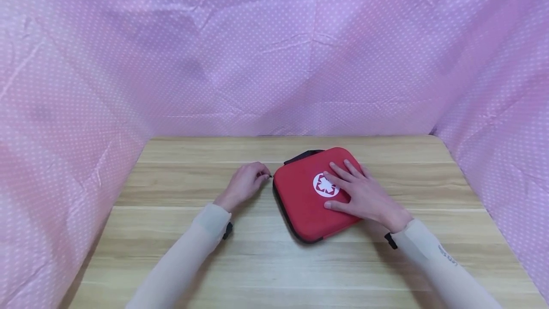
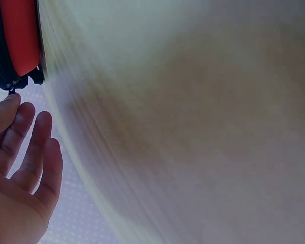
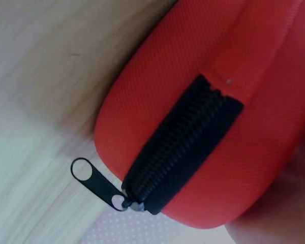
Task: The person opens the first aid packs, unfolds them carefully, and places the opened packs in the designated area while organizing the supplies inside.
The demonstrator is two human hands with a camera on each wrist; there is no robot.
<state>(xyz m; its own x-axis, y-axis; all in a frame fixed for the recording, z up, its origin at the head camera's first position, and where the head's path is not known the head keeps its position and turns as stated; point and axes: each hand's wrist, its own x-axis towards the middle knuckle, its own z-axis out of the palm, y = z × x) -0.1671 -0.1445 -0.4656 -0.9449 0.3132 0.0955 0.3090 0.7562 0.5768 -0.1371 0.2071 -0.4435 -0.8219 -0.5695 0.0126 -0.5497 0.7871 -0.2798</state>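
A red first-aid case (image 1: 296, 204) with a white round emblem lies tilted on the wooden table, its lid down. At its left corner, my left hand (image 1: 244, 182) pinches a small black zipper pull (image 2: 11, 92) between thumb and forefinger; the other fingers are loosely bent. Spread over the right part of the lid, my right hand (image 1: 364, 197) rests with straight fingers, partly covering the emblem. The right wrist view shows a second zipper pull (image 3: 95, 183) hanging free at one end of the black zipper (image 3: 180, 145); just the edge of the hand appears there.
A black carry handle (image 1: 300, 157) sticks out from the case's far side. The wooden table (image 1: 171, 232) ends at the back against a pink dotted cloth (image 1: 274, 61), which also hangs along both sides. Dark straps show under both sleeves.
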